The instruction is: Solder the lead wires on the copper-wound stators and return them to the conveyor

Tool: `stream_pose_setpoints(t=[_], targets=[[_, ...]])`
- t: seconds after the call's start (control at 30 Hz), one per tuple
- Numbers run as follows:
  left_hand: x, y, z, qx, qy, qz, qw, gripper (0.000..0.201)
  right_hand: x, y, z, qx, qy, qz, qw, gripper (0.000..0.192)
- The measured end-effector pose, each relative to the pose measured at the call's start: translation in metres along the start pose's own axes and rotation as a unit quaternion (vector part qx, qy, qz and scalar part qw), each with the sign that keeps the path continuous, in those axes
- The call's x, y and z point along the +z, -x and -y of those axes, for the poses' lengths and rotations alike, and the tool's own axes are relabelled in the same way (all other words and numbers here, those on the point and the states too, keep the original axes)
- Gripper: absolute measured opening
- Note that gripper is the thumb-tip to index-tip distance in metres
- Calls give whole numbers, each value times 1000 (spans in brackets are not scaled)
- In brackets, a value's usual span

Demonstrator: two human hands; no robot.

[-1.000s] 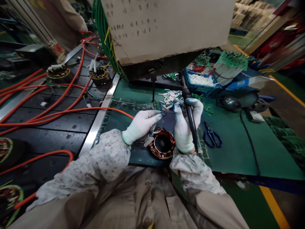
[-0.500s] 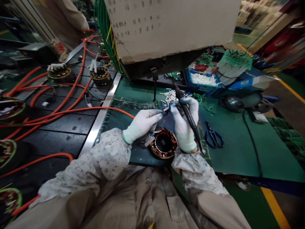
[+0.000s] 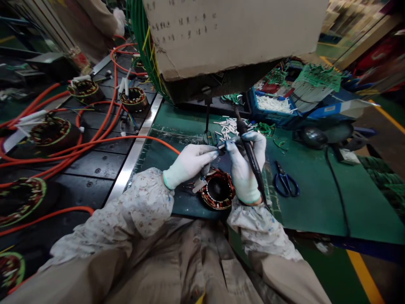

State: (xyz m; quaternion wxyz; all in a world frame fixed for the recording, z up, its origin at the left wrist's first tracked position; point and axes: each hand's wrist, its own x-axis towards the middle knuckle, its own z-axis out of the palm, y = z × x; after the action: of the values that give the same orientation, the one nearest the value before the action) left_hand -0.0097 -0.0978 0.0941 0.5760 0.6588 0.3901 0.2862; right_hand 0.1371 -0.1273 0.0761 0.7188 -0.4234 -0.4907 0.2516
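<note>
My left hand [image 3: 190,164], in a white glove, is closed with its fingertips pinched on a thin white sleeve [image 3: 221,147] and perhaps a wire. My right hand [image 3: 248,169], gloved with blue-stained fingertips, is wrapped round a black soldering iron [image 3: 249,154]. Its cord end runs down past the wrist, and its upper end points away from me. The right thumb and fingertips also meet at the white sleeve. Just below both hands sits a motor stator [image 3: 210,198] with copper windings. A white tag [image 3: 199,185] hangs at its left side. Fingers partly hide the wire ends.
Loose white sleeves [image 3: 228,126] lie beyond my hands, near a blue bin [image 3: 274,117] of more. Blue-handled scissors [image 3: 286,184] rest at right. A large cardboard box [image 3: 234,38] overhangs the bench. Orange hoses [image 3: 104,141] and more stators [image 3: 50,133] occupy the left line.
The stators and hoses on the left line have shifted upward and to the right in view. Both hands keep nearly the same pose and grip over the stator.
</note>
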Motion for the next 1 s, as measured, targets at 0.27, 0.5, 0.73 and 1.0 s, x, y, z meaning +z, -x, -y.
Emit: stream_pose_setpoints(t=[0.27, 0.5, 0.73, 1.0], targets=[[-11, 1, 5, 29, 18, 87, 996, 36, -15, 2, 6, 61, 7, 86, 994, 27], [-18, 1, 16, 82, -115, 89, 986, 50, -9, 19, -4, 62, 29, 111, 991, 57], [-19, -1, 21, 54, -114, 10, 992, 41, -12, 36, -27, 11, 118, 109, 987, 67], [-20, -6, 18, 62, -124, 4, 990, 36, -22, 20, -29, -246, 293, 63, 922, 27]])
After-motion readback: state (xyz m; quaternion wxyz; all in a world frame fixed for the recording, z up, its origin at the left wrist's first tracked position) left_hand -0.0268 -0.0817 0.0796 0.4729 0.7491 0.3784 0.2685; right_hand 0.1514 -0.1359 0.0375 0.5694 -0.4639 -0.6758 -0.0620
